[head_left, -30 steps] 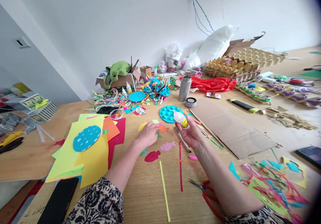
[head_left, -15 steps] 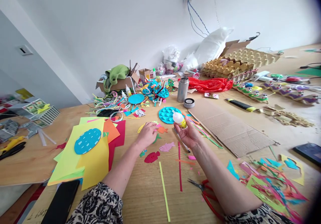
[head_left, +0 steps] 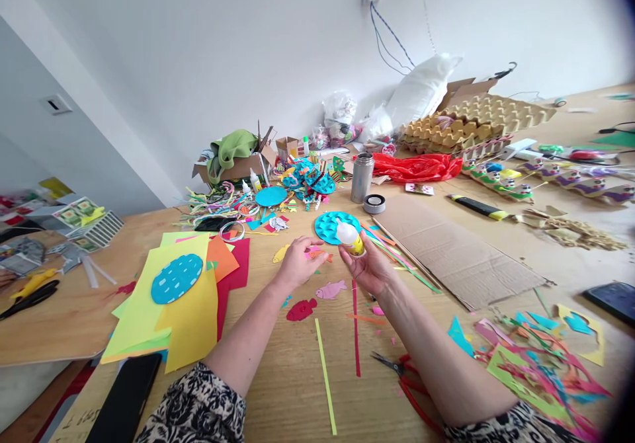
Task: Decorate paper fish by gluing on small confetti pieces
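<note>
I saw the right hand [head_left: 376, 268] gripping a tilted glue bottle [head_left: 350, 237] in front of the blue textured disc [head_left: 326, 227]. The left hand [head_left: 296, 263] was near the lilac paper fish [head_left: 331, 289]; whether it pinched anything, I couldn't tell.

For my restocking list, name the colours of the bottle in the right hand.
The bottle is white with a yellow label; head view shows it.

White bottle [head_left: 350, 237] — in right fingers [head_left: 349, 263]
</note>
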Available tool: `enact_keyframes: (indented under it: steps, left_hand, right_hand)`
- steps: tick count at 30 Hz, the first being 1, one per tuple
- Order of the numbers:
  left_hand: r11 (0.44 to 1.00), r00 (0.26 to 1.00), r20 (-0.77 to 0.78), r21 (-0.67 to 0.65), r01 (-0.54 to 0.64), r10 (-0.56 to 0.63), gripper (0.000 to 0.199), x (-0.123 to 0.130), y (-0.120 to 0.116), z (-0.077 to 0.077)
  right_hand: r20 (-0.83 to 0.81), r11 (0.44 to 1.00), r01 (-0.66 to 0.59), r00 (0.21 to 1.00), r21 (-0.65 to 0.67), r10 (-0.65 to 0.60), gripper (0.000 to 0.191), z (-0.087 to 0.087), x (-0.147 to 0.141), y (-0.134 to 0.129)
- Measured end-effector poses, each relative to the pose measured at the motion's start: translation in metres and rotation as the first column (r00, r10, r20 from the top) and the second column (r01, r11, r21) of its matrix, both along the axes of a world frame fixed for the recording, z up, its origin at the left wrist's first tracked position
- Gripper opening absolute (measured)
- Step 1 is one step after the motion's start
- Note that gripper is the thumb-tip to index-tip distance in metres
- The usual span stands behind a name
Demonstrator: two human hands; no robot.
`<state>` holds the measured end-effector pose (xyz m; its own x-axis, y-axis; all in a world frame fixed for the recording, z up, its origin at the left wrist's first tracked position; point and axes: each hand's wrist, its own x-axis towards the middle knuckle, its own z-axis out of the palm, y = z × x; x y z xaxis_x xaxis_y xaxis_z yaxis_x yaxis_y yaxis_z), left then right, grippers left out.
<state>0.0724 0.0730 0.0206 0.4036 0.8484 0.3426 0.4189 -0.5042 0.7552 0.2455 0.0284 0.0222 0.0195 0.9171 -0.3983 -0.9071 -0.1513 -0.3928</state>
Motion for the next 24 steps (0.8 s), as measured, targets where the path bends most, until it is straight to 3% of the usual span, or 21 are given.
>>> enact_keyframes:
  steps: [5, 9, 19, 21, 24]
  left_hand:
    - [0.987, 0.986, 0.167, -0.153, 0.041, -0.015, 0.041, 0.015, -0.005, 0.001]
    - [0.974, 0.964, 0.264, -0.210, 0.089, -0.031, 0.038, 0.023, -0.008, 0.000]
    - [0.990, 0.960, 0.277, -0.139, 0.005, 0.034, 0.028, 0.020, -0.005, -0.001]
    - [0.991, 0.957, 0.284, -0.135, -0.012, 0.051, 0.026, 0.019, -0.005, -0.001]
    - [0.989, 0.958, 0.276, -0.138, -0.045, 0.082, 0.023, 0.017, -0.005, -0.001]
  right_hand:
    - [0.046, 0.993, -0.115, 0.992, 0.013, 0.114, 0.031, -0.006, -0.005, -0.002]
    - [0.052, 0.978, -0.205, 0.978, 0.032, 0.203, 0.035, -0.008, -0.010, -0.005]
    - [0.304, 0.891, -0.452, 0.843, -0.045, 0.443, 0.064, 0.000, -0.020, -0.013]
    - [0.396, 0.897, -0.438, 0.816, -0.052, 0.421, 0.064, -0.002, -0.022, -0.014]
    - [0.566, 0.952, -0.304, 0.788, 0.016, 0.242, 0.049, -0.009, -0.022, -0.014]
